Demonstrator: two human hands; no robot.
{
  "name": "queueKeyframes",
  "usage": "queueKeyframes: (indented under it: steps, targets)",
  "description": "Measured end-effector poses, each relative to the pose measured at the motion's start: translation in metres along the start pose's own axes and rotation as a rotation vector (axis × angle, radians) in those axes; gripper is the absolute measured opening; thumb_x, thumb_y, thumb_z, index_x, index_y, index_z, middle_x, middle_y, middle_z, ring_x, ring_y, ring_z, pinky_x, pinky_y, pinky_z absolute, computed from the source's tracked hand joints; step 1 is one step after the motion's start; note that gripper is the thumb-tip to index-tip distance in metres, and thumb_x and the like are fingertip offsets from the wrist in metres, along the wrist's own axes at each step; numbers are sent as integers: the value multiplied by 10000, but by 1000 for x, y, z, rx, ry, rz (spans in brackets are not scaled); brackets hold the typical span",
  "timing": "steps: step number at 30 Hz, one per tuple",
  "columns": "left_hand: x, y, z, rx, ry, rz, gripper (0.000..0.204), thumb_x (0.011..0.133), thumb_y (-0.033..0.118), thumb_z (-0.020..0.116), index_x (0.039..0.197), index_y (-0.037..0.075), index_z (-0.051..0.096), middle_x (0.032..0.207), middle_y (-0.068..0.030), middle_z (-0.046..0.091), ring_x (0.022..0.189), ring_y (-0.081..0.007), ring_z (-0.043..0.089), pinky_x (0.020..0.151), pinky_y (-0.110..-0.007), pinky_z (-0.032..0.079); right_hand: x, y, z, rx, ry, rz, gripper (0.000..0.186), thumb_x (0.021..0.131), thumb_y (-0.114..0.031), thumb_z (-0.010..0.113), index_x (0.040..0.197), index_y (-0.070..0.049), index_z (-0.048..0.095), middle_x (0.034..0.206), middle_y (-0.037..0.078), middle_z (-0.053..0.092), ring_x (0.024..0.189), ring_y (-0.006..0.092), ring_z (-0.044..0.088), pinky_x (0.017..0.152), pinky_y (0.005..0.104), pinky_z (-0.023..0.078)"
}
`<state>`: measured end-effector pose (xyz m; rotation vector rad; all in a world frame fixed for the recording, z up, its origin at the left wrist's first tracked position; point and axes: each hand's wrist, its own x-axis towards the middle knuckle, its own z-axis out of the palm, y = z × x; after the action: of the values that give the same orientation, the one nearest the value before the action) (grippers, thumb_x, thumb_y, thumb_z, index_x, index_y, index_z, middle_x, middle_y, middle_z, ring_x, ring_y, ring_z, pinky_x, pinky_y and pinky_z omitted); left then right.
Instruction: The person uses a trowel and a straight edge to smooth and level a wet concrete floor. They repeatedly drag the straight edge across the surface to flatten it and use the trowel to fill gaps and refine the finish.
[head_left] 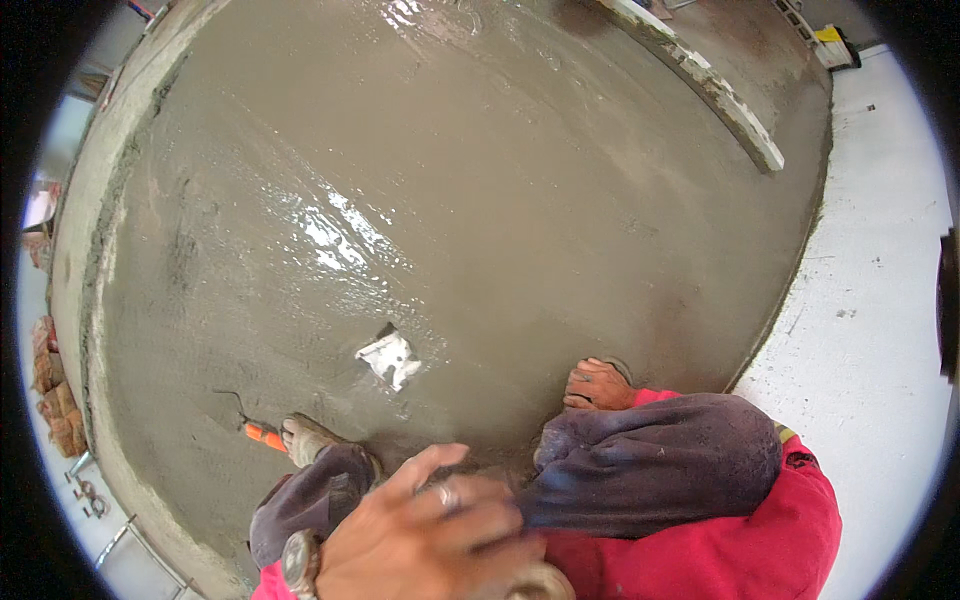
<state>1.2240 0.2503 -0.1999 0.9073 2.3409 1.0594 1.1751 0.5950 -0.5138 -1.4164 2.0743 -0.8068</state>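
Note:
My left hand point(420, 530), with a ring and a wristwatch point(300, 562), hovers in front of my body. Its fingers are apart and smeared by motion, and nothing shows in them. Ahead of my bent right knee, my right hand point(597, 386) is low at the wet grey cement point(480, 220), fingers curled down. What it grips, if anything, is hidden; a dark edge shows under the fingertips. Beside my left foot point(308, 438) lies an orange-handled trowel point(265, 435) with a thin bent metal shank; I cannot make out its blade. A crumpled white scrap point(390, 358) sits on the cement between the hands and the glare.
A long, cement-smeared straightedge point(715, 90) lies at the far right. The white wall point(860, 300) bounds the right side. A raised cement edge point(90, 260) runs along the left, with brown bags point(60, 410) beyond it. A yellow and black container point(835, 47) stands at the far right.

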Motion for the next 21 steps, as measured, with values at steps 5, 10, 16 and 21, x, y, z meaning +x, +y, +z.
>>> queueKeyframes:
  steps: [5,10,16,21]
  targets:
    - [-8,-44,19,235,-113,-596,679,687,453,719,1251,130,522,958,-105,631,903,-305,615,809,-423,467,-4,1,-5,-6,11,-11,230,827,-312,614,832,-84,588,801,62,553,783,249,511,688,375,397]
    - [-17,-79,13,303,13,-696,655,674,448,743,1214,137,541,924,-118,642,820,-334,628,722,-417,494,-2,5,-24,-24,58,-75,243,819,-327,632,829,-89,583,824,78,570,796,247,537,691,381,426]
    - [-23,-113,0,115,9,-876,661,710,428,749,1254,131,521,1020,-141,665,925,-310,651,746,-389,517,26,79,-147,-389,387,188,209,805,-255,634,940,-95,627,969,119,613,932,319,591,789,428,504]
    - [-30,-149,0,71,21,-974,614,735,418,741,1237,129,538,1005,-122,681,926,-270,666,745,-381,526,11,181,-276,-395,744,746,404,861,-299,598,1184,-62,547,1248,217,521,1087,408,537,928,459,442]
